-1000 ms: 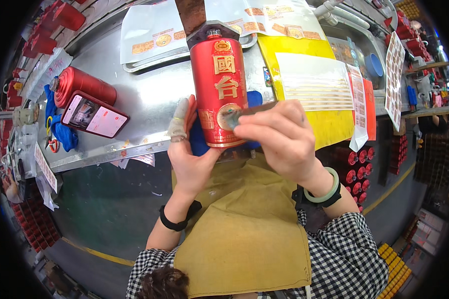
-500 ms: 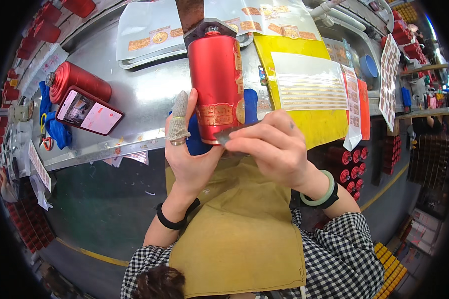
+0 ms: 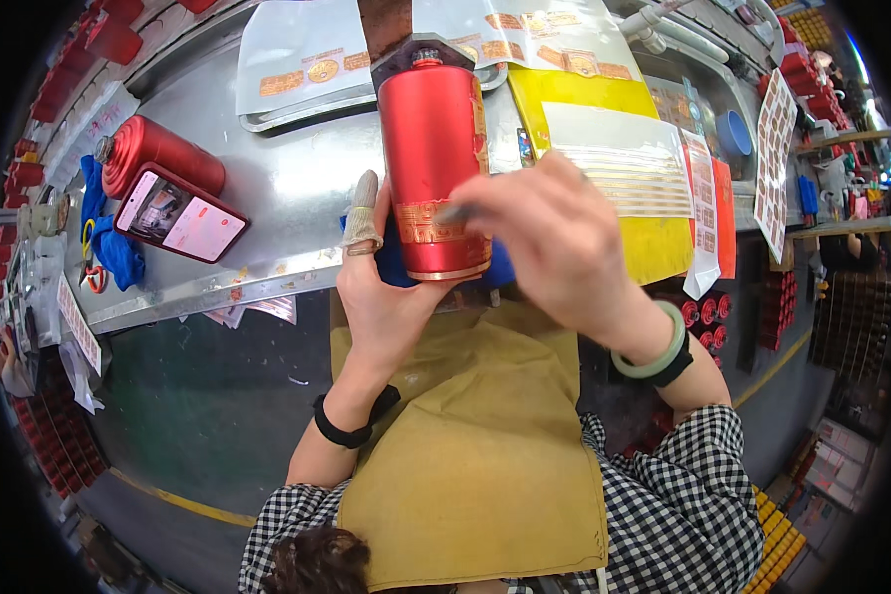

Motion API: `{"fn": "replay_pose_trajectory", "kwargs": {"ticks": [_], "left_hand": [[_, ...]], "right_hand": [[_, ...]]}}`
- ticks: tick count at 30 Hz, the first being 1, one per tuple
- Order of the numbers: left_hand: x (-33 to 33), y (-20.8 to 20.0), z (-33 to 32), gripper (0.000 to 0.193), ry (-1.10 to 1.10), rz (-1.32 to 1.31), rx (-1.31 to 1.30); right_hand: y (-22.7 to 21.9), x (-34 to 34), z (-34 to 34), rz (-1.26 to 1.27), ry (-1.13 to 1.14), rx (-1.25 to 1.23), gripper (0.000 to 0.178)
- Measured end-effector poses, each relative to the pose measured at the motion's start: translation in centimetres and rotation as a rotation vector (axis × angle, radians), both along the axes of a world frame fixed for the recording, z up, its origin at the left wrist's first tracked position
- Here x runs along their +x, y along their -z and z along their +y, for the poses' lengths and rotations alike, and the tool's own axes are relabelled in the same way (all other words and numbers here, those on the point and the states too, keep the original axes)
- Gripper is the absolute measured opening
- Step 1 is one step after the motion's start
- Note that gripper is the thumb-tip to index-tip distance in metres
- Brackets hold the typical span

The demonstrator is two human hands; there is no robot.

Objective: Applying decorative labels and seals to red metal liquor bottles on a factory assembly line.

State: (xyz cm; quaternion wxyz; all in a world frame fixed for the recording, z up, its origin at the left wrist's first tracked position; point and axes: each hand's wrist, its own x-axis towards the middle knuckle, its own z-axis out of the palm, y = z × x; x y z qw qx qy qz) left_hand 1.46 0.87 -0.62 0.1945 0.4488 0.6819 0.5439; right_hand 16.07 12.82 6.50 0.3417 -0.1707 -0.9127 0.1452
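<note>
A red metallic bottle (image 3: 421, 134) lies in front of me with its neck pointing away, its threaded mouth against a dark angular metal rest (image 3: 396, 61). My left hand (image 3: 386, 312) grips it near the base from the left, one finger wearing a knitted finger cover (image 3: 363, 223). A gold patterned band (image 3: 431, 220) runs round the lower part of the bottle. My right hand (image 3: 569, 243), blurred by motion, pinches a small dark flat blade (image 3: 453, 212) whose tip is over that band. Beneath the bottle is a blue cloth or pad (image 3: 392, 259), mostly covered.
To the left, a phone (image 3: 181, 216) leans on another red bottle (image 3: 158, 153), beside scissors (image 3: 91, 267) and blue cloth (image 3: 119, 259). A tray with a sticker sheet (image 3: 302, 74) lies behind. At right are a yellow sheet (image 3: 653, 252), a white striped sheet (image 3: 619, 148) and a blue cup (image 3: 733, 132).
My right hand has risen from the bottle's bottom edge to the gold band, taking the blade along. The bottle and my left hand have shifted slightly to the right.
</note>
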Motion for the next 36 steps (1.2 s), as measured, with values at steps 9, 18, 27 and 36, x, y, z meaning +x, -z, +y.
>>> {"fn": "replay_pose_trajectory", "kwargs": {"ticks": [9,18,27,36], "left_hand": [[-0.7,0.5,0.1,0.103,0.049,0.095,-0.014],[-0.5,0.1,0.2,0.1,0.048,0.022,0.007],[-0.3,1.0,0.1,0.098,0.037,0.049,0.009],[-0.3,1.4,0.3,0.097,-0.003,-0.048,0.047]], "right_hand": [[-1.4,0.2,0.1,0.008,0.01,-0.277,0.026],[-0.5,0.1,-1.0,-0.126,-0.015,-0.038,0.025],[-0.6,-0.2,-0.7,-0.109,-0.016,-0.077,0.031],[-1.1,-0.3,0.5,-0.079,0.01,0.121,0.03]]}}
